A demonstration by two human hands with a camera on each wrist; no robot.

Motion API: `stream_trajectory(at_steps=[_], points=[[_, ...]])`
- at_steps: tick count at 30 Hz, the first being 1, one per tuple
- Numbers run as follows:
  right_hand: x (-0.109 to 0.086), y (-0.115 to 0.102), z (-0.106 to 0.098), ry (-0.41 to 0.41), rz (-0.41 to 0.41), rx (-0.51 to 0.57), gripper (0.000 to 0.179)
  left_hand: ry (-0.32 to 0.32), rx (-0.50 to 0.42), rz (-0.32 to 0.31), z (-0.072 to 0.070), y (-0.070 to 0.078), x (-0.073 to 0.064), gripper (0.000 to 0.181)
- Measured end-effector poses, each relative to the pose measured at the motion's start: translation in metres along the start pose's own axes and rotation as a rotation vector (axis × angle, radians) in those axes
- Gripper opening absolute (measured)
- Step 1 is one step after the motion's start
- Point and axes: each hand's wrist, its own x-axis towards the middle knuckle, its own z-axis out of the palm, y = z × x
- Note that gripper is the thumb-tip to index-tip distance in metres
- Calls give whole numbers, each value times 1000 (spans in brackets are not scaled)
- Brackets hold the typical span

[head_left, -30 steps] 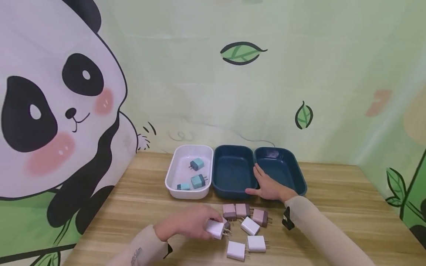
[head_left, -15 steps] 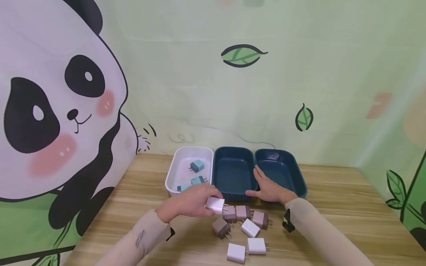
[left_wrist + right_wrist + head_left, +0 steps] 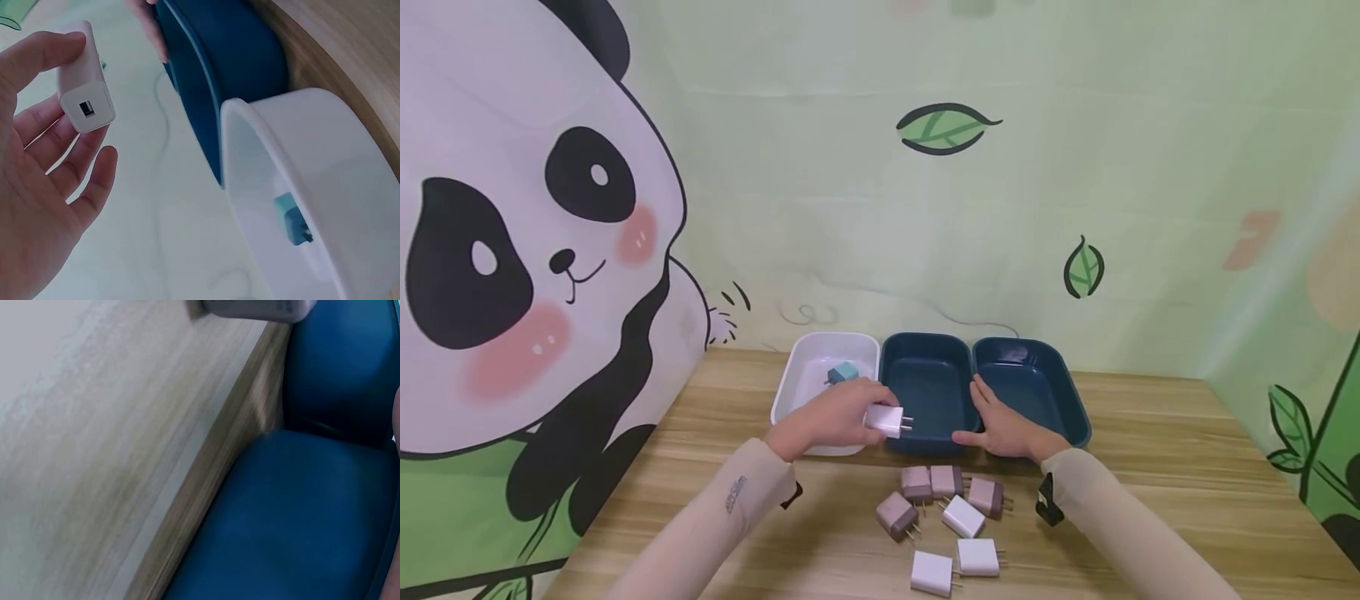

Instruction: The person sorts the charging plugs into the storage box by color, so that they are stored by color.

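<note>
My left hand (image 3: 835,414) pinches a white USB wall charger (image 3: 884,420) between thumb and fingers, its prongs pointing right. In the head view it overlaps the front of the white tray (image 3: 790,385) and the left edge of the middle dark blue tray (image 3: 928,379). The charger's USB port faces the left wrist camera. My right hand (image 3: 1009,425) rests with extended fingers on the rims where the middle and right dark blue trays (image 3: 1033,379) meet. A teal charger (image 3: 843,372) shows in the white tray; my left hand hides the others there.
In front of the trays, several pink chargers (image 3: 897,514) lie close together on the wooden table (image 3: 737,533). Among and before them lie a white charger (image 3: 963,517), another white charger (image 3: 978,557) and a third white charger (image 3: 932,573). A panda-print backdrop (image 3: 1030,208) stands behind the trays.
My left hand has lifted the white charger from beside the pink ones and carried it up and away to the trays' front edge. The right hand has stayed on the rims.
</note>
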Motion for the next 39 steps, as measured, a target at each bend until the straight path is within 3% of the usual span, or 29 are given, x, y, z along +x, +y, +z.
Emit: stream_trajectory(at_steps=[10,14,21,28,39], points=[[-1,-2,-1,-17,32,6,106,-22,-85,-145,9,-19,23,36],[0,-1,-1,-14,32,2,105,-21,-78,-179,18,-26,31,37],[1,1,0,-10,39,5,103,1,-67,-193,34,-32,44,36],[2,3,1,-8,35,-2,102,8,-89,-217,41,-29,54,38],[2,3,2,-9,34,11,102,17,-85,-265,57,-36,66,39]])
